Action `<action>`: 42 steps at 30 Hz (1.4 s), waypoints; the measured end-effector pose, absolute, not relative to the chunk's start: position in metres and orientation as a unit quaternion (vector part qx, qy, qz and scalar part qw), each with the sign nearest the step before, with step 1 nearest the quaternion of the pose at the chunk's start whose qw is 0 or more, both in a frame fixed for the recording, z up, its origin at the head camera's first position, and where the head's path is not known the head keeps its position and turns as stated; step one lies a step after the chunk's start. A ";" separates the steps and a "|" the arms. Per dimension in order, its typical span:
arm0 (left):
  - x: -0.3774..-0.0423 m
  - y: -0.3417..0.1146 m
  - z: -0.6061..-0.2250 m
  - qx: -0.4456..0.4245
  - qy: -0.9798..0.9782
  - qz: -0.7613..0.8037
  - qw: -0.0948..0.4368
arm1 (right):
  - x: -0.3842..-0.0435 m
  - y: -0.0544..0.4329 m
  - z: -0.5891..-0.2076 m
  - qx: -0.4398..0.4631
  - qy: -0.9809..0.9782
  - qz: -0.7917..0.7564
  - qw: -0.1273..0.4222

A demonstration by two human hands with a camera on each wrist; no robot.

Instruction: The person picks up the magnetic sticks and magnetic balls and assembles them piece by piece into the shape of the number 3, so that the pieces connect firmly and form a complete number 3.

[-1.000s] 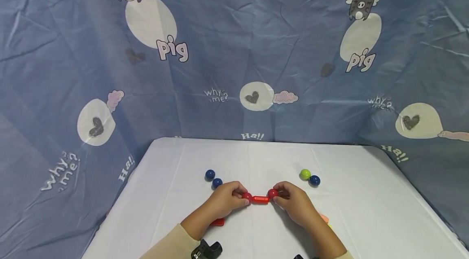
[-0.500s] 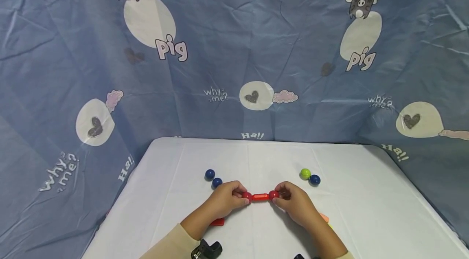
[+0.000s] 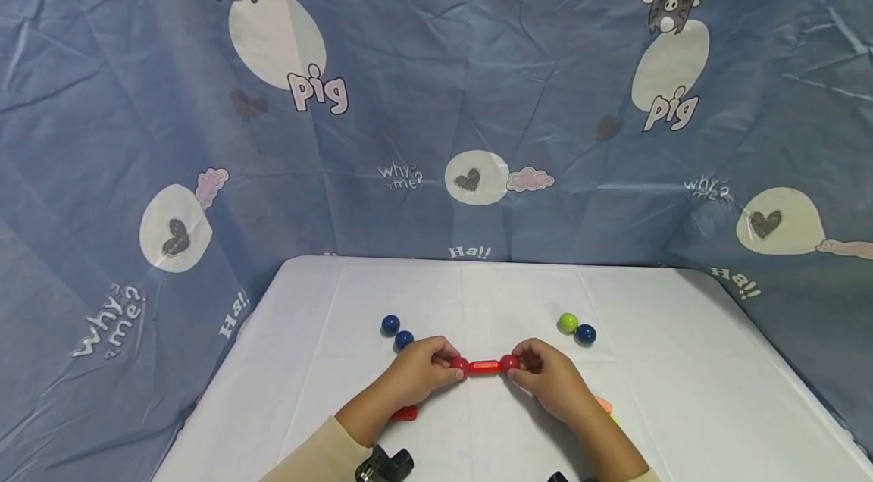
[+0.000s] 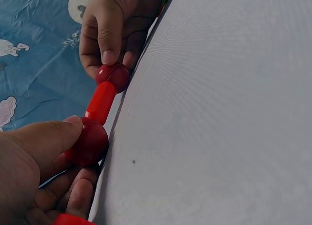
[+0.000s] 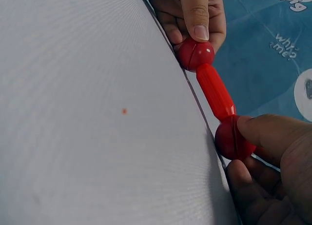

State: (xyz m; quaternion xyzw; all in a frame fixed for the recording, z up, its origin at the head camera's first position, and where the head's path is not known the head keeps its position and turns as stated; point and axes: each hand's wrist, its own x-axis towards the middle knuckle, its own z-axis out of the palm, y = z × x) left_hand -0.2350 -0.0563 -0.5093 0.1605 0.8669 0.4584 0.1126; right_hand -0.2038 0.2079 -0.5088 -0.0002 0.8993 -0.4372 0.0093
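Observation:
Between the hands a short red rod (image 3: 485, 367) lies in line with a red ball at each end. My left hand (image 3: 426, 370) pinches the left red ball (image 4: 88, 143) between thumb and fingers. At the other end, thumb and fingers of my right hand (image 3: 554, 382) pinch the right red ball (image 5: 235, 138). Both wrist views show the rod's ends meeting the balls, each of which has a groove across it. The fingers cover the outer sides of both balls.
Two blue balls (image 3: 391, 325) sit beyond the left hand. A green ball (image 3: 568, 323) and a dark blue ball (image 3: 585, 335) are beyond the right hand. A red piece (image 3: 405, 413) shows by the left forearm, an orange piece (image 3: 604, 405) by the right. A patterned blue cloth (image 3: 580, 224) hangs behind the white table (image 3: 682, 361).
The rod's right end has risen and now lines up with the right ball, which shifted slightly right and down. Over the last half second the hands hold almost still.

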 end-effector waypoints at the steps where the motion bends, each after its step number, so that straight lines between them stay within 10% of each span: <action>1: -0.235 -0.056 -0.510 0.160 0.867 0.458 0.113 | -0.204 0.208 -0.509 -0.001 0.899 -0.438 0.008; 21: -0.236 -0.057 -0.509 0.153 0.870 0.454 0.118 | -0.192 0.236 -0.480 -0.022 0.919 -0.387 -0.068; 42: -0.238 -0.057 -0.512 0.165 0.868 0.456 0.108 | -0.159 0.316 -0.475 0.046 0.957 -0.286 0.026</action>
